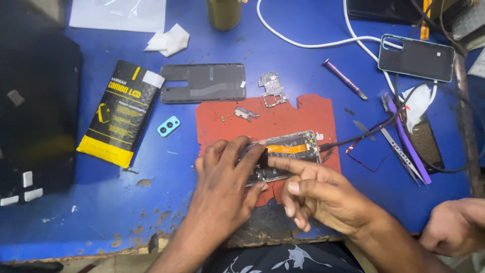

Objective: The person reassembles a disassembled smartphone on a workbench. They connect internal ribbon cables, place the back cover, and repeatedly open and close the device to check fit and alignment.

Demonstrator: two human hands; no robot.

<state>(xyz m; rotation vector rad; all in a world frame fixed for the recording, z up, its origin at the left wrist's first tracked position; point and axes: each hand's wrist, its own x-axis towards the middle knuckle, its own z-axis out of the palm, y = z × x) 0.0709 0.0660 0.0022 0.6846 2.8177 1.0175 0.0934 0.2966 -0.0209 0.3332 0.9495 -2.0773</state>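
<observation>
Head view: your left hand (pixel 222 177) is spread over the near end of the opened phone (pixel 288 154), fingers curled down onto its frame and pinning it flat; it presses rather than wraps. Your right hand (pixel 323 194) comes in from the right with the index finger stretched out, its tip touching the phone's middle just below the orange flex strip (pixel 288 148), the other fingers folded loosely under the palm, nothing held in them. The phone lies face down, back off, on the red mat (pixel 308 114) in the middle of the blue table (pixel 101 202), with a dark cable (pixel 364 135) plugged into its far right end.

On the mat above the phone you've got a small metal bracket (pixel 246 113), and at the mat's top edge a bare circuit board (pixel 273 89). Left of that lies the grey back cover (pixel 204 82), and near it a light-blue camera ring (pixel 168 126) and a black-and-yellow pouch (pixel 121 114). Off to the right: a purple screwdriver (pixel 344 79), tweezers (pixel 401 151), and another phone (pixel 417 57) lying on a white cable (pixel 303 43). Another person's hand (pixel 454 227) rests at the bottom right corner, well apart from yours.
</observation>
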